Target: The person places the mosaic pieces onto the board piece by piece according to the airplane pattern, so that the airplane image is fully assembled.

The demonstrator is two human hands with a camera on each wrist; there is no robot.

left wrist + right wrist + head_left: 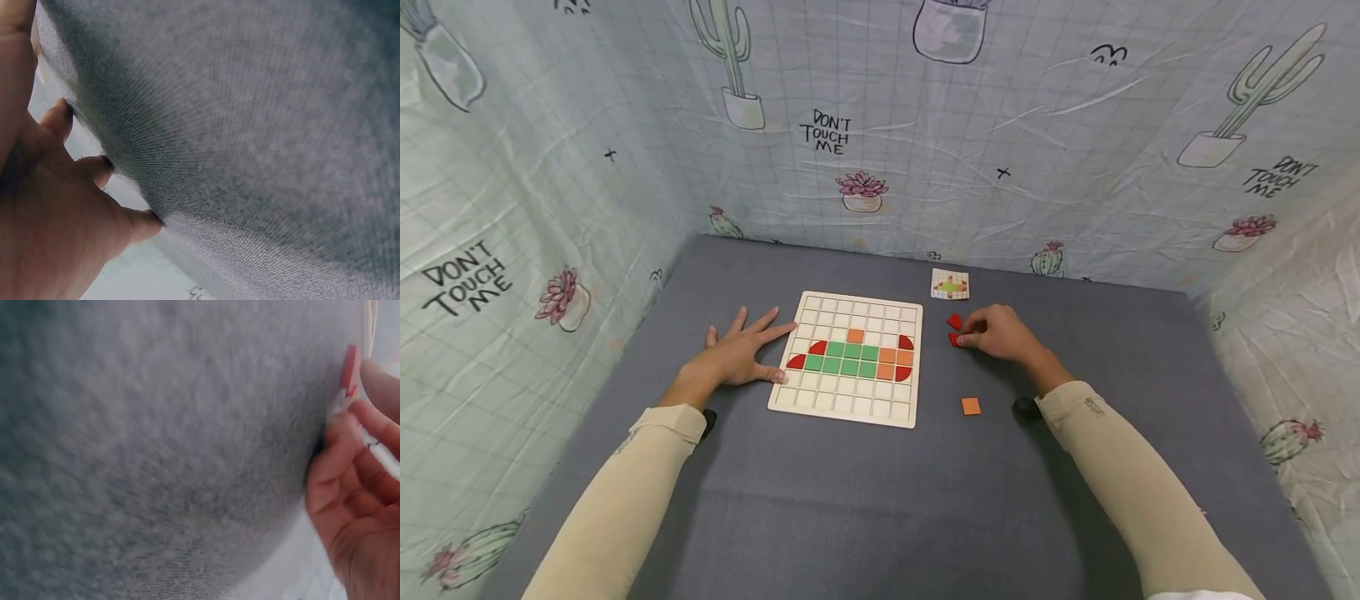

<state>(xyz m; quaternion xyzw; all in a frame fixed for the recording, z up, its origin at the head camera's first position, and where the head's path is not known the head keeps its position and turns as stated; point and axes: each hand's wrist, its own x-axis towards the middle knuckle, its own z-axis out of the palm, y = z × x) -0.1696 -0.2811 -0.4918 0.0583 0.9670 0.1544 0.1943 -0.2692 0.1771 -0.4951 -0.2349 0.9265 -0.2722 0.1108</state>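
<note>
A cream grid board [842,404] lies on the table with flat green squares [850,358], orange squares [887,356] and red rounded pieces [904,373] in its cells. My left hand [737,354] rests at the board's left edge with fingers spread; in the left wrist view several fingertips [147,226] touch the cloth. Right of the board, my right hand [1000,333] has its thumb and curled fingers at a small red piece [953,339]. Another red piece [955,321] lies just beyond. In the right wrist view, red [351,365] shows beside the thumb; whether the fingers pinch it is unclear.
A loose orange square [971,406] lies on the grey tablecloth [850,508], nearer than my right hand. A small pattern card [950,284] lies behind the red pieces. Printed fabric [895,125] stands around the table's back and sides.
</note>
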